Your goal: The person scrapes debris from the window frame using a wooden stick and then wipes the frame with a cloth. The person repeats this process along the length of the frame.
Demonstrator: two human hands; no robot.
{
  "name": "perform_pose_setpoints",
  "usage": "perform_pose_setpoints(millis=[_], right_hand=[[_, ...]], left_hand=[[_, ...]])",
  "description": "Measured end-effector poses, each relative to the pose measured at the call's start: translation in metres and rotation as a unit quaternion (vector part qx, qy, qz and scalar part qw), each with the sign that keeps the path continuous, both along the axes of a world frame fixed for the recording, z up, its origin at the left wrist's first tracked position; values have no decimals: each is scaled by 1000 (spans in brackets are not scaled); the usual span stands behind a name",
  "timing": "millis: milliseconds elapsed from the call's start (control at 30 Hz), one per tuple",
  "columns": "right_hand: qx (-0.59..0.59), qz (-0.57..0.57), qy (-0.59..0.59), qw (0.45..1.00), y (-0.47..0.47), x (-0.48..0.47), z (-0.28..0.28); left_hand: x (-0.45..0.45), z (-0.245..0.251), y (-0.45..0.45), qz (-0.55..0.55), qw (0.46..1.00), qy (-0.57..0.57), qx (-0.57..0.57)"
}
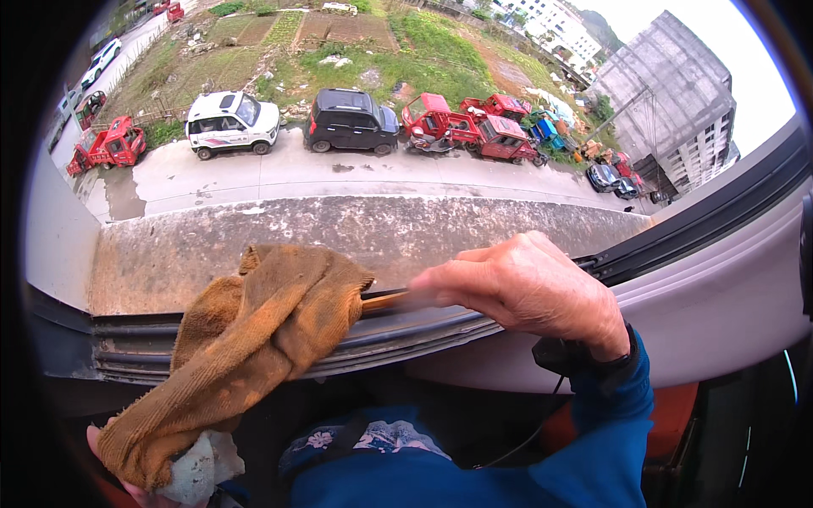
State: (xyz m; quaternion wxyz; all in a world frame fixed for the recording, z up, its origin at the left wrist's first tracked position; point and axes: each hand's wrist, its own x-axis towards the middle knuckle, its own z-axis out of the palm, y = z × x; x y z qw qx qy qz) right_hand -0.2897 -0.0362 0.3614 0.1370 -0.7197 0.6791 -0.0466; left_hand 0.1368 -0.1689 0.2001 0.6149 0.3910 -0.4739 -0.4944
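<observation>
My right hand grips a thin yellowish-orange stick, slightly blurred, above the sliding-window track. The stick's other end is hidden by a brown, stained towel; I cannot tell whether it is wrapped or only covered. At the lower left, my left hand holds the towel's lower end, and only parts of its fingers show. A crumpled whitish piece of cloth or paper is by those fingers. From there the towel stretches up across the track, its upper folds over the outer ledge.
Outside the opening lies a weathered concrete ledge, with a street far below. A white car, a black car and red cargo tricycles are parked there. A dark window frame rises at right. A cable hangs near my right wrist.
</observation>
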Motion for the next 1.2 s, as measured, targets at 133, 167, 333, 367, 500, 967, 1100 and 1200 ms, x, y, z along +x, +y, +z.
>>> perform_pose_setpoints(millis=[133, 167, 333, 367, 500, 967, 1100, 1200], right_hand=[[46, -183, -152, 970, 72, -55, 2], [23, -248, -194, 949, 91, -68, 3], [-211, -513, -351, 754, 170, -106, -17], [-253, -518, -338, 744, 184, -108, -24], [-441, -548, -311, 639, 229, -123, -49], [-503, -543, -389, 549, 275, -144, -79], [-519, -539, -378, 545, 286, -147, -84], [-513, -540, -368, 556, 294, -145, -85]], left_hand=[[-23, -2, -6, -32, 999, -21, 13], [-31, -2, -8, -41, 999, -23, 15], [-71, 9, -15, -72, 996, -51, 15], [-81, 11, -17, -80, 995, -55, 12], [-116, 21, -22, -111, 991, -77, -3], [-239, 80, -22, -243, 959, -85, -116], [-285, 116, -14, -301, 936, -63, -173], [-325, 148, -7, -360, 904, -39, -226]])
